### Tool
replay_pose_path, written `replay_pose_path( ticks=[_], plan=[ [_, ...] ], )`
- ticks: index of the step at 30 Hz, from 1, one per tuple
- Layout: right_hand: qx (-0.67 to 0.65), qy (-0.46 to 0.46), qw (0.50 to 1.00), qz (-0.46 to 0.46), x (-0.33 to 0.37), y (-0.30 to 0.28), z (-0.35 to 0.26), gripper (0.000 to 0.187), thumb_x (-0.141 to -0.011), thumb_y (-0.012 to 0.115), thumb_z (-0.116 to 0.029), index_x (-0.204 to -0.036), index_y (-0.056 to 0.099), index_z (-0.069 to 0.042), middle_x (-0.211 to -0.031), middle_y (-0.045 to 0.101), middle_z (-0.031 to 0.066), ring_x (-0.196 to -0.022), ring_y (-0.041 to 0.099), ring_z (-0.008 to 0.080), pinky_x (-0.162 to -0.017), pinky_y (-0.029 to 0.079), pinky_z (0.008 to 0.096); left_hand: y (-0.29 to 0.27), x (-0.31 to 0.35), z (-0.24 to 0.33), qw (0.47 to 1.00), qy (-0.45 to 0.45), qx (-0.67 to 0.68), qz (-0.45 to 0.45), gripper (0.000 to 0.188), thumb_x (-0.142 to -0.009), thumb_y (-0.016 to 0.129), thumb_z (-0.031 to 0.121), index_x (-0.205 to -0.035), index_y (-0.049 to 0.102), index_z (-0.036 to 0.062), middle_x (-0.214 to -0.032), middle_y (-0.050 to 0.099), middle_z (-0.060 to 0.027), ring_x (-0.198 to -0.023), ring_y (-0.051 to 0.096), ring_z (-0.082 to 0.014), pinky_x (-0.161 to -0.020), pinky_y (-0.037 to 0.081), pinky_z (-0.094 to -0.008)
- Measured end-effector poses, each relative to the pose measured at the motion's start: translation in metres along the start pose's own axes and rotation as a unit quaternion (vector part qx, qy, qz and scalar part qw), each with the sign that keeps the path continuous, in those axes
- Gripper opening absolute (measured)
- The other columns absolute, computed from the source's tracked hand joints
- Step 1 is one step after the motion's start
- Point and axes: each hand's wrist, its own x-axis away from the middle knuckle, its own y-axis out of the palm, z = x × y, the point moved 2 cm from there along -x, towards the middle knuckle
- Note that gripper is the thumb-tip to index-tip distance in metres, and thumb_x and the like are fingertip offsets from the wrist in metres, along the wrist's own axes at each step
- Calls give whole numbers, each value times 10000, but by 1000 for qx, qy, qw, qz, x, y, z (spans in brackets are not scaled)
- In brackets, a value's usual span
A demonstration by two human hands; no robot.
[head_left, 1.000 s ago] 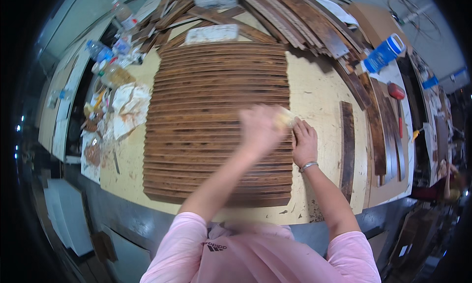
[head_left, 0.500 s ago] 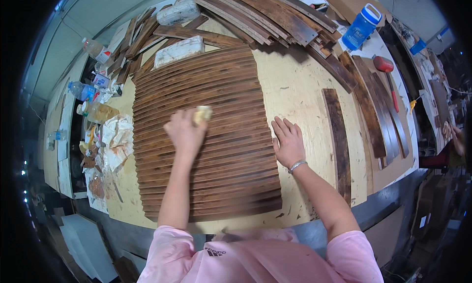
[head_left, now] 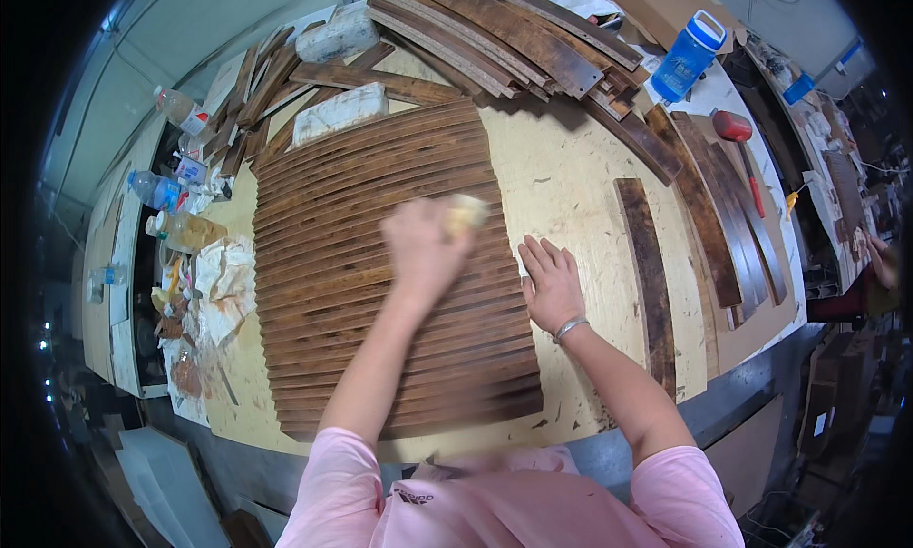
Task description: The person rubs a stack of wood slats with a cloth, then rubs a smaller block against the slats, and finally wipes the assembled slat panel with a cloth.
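On the pale bench (head_left: 580,201) lies the brown ridged panel (head_left: 328,263). My L hand (head_left: 423,239) is closed round a yellowish pad (head_left: 468,215) (foam or cloth, can't tell) over its upper R part. My R hand (head_left: 552,286) is flat, fingers straight, just beside panel's R edge. Risks, I'd say: pad snags on a sharp rib & tears, knuckles scrape if grip slips, panel skids if I push too hard. Materials: dark wood look, streaky grain, long parallel ribs, saw-toothed sides. White block (head_left: 339,115) at far edge: scuffed, oblong. Loose strip (head_left: 647,282), far R: flat, mottled.
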Motion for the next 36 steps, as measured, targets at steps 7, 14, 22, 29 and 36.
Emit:
replay_pose_path(
  ticks=[7,14,22,29,36],
  plan=[
    [-6,-5,1000,4,-1,3,-1,545,-869,571,-207,-1403,508,-119,-1507,447,52,-1388,389,267,-1176,257,492,52,-58,-23,996,-58,-65,-34,363,-810,713,371,-1084,705,134,-992,636,-71,-989,553,-227,-833,364,-409],
    [-21,0,1000,-3,-2,-1,-3,540,-871,571,-203,-1401,512,-116,-1503,456,47,-1386,392,260,-1178,254,488,67,-61,23,993,94,-41,-50,351,-834,684,415,-1001,698,107,-935,623,-64,-962,557,-209,-830,362,-414],
    [-23,-1,1000,8,-1,-2,-4,544,-852,583,-167,-1389,527,-101,-1501,459,46,-1378,399,272,-1170,263,493,-37,-6,-204,956,-222,-191,-3,397,-820,704,403,-1125,711,150,-1103,689,-108,-1018,639,-276,-843,455,-472],
    [15,-13,1000,7,-1,0,-5,541,-872,568,-164,-1405,504,-94,-1515,438,48,-1369,403,277,-1165,269,499,-136,49,-325,884,-398,-242,32,475,-825,684,466,-1142,715,113,-1040,716,-175,-987,685,-321,-843,515,-497],
    [4,-22,1000,9,0,1,-2,547,-866,599,-152,-1402,507,-92,-1505,451,47,-1358,415,284,-1155,284,500,-51,8,-172,988,-85,-123,-23,365,-804,692,407,-1023,717,115,-1014,700,-128,-957,638,-330,-842,444,-478]
  ],
)
